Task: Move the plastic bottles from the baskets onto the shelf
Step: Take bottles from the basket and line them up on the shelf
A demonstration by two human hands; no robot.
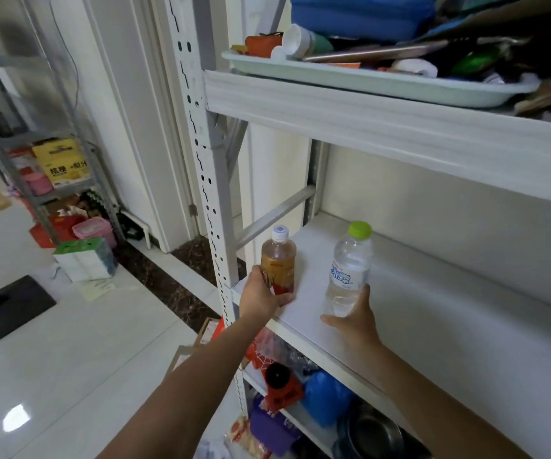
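Both arms outstretched, hands clasped

I see two plastic bottles upright on the white shelf, near its front left corner. The amber bottle, white-capped with a gold and red label, stands at the left edge. Well to its right, the clear water bottle has a green cap, a blue-lettered label and little liquid showing.

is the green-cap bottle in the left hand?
No, the clear green-cap bottle is gripped by the right hand; the left hand holds the amber white-cap bottle.
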